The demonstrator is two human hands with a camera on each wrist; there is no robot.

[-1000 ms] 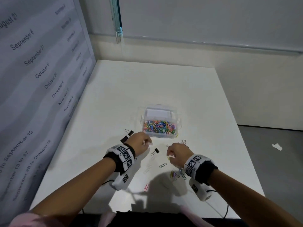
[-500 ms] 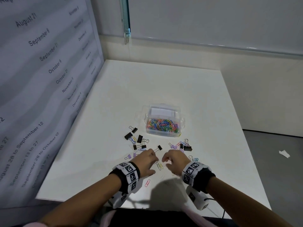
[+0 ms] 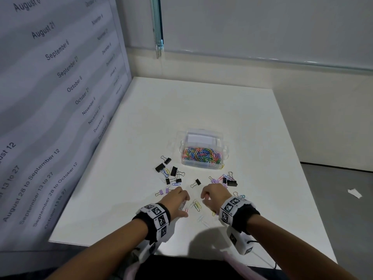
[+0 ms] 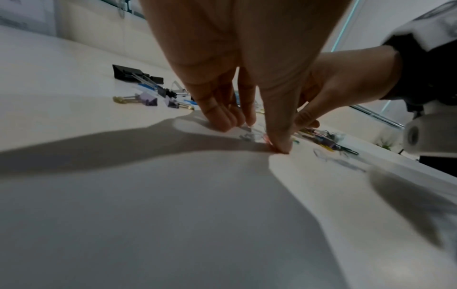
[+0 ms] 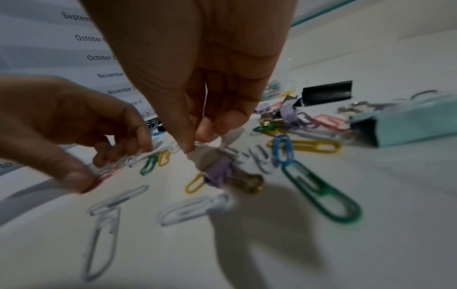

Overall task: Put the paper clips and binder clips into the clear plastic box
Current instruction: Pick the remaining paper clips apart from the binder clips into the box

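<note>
Gathering step — my left hand (image 3: 177, 201) pinches a red paper clip (image 5: 99, 179) against the bench (image 3: 201, 110); my right hand (image 3: 215, 196) is curled, its grip contents unclear. Next, I reckon: lift and carry to the clear plastic box (image 3: 202, 150) just beyond.

- A white rectangular table (image 3: 201, 110) fills the middle.
- A grey wall panel printed with dates (image 3: 50, 93) stands along its 9 o'clock edge.
- A crumpled white paper scrap (image 3: 354, 193) lies on the grey floor (image 3: 343, 219) at 3 o'clock.
</note>
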